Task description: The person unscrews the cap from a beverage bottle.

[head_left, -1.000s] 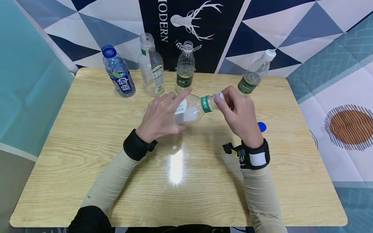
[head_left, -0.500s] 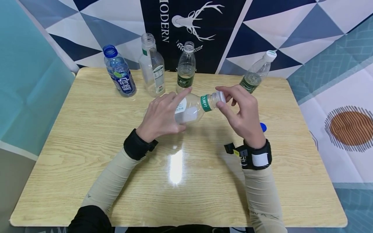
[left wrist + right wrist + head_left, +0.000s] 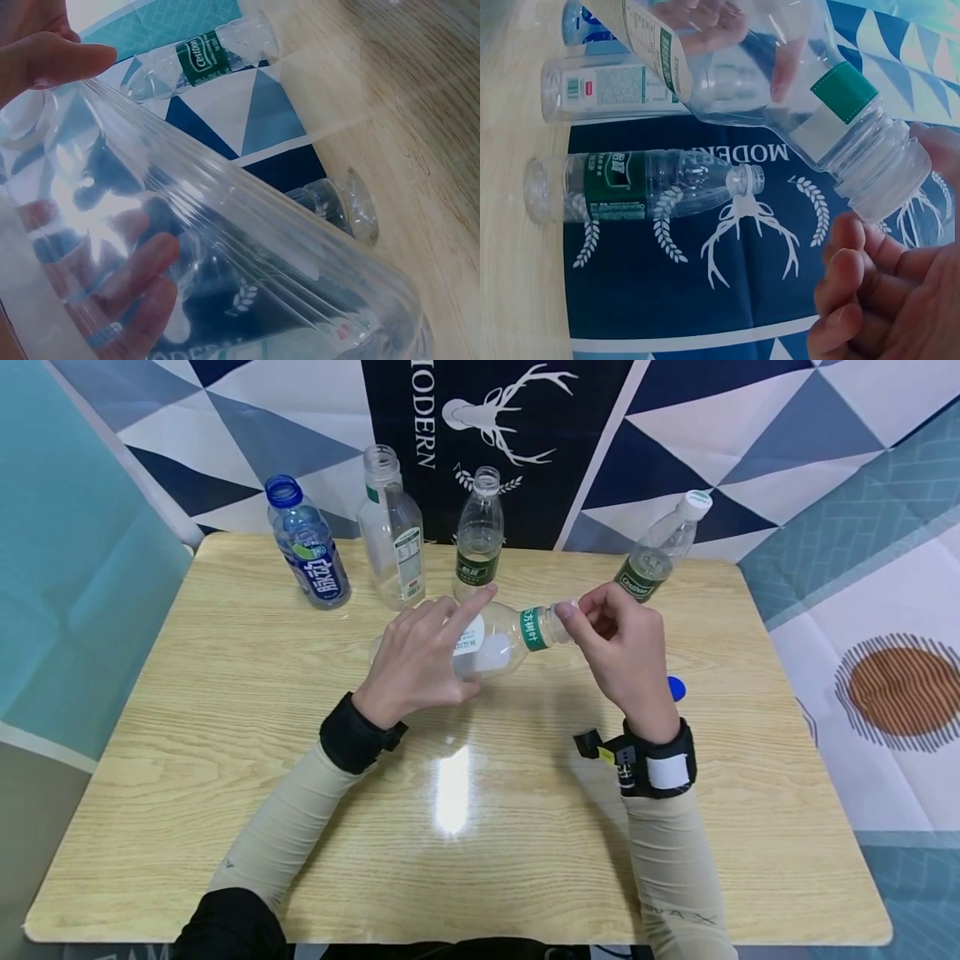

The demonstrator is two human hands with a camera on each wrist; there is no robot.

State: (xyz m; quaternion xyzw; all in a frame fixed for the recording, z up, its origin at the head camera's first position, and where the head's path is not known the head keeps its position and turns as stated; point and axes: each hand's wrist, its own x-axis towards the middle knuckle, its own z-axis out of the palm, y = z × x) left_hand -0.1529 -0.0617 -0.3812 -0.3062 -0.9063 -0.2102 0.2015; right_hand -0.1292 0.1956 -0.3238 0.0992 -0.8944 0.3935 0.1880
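Lying tilted in the air over the table, a clear plastic bottle (image 3: 508, 635) with a green neck band points its neck to the right. My left hand (image 3: 420, 652) grips its body, index finger stretched along the far side. Through the clear wall, the left wrist view shows the curled fingers (image 3: 146, 277). At the mouth, my right hand (image 3: 626, 647) pinches the whitish cap (image 3: 892, 184) between thumb and index finger. The other fingers of that hand are curled beside it. In the head view the right fingers hide most of the cap.
Along the back edge stand a blue-labelled bottle (image 3: 311, 556), a large clear bottle (image 3: 390, 547) and a green-labelled bottle (image 3: 477, 539), all uncapped. A white-capped bottle (image 3: 656, 547) stands back right. A blue cap (image 3: 677, 688) lies on the table (image 3: 480, 877) by the right wrist.
My right fingers opened off the cap half a second ago, leaving it on the mouth, and have now closed on it again. The left hand and bottle stay nearly still.
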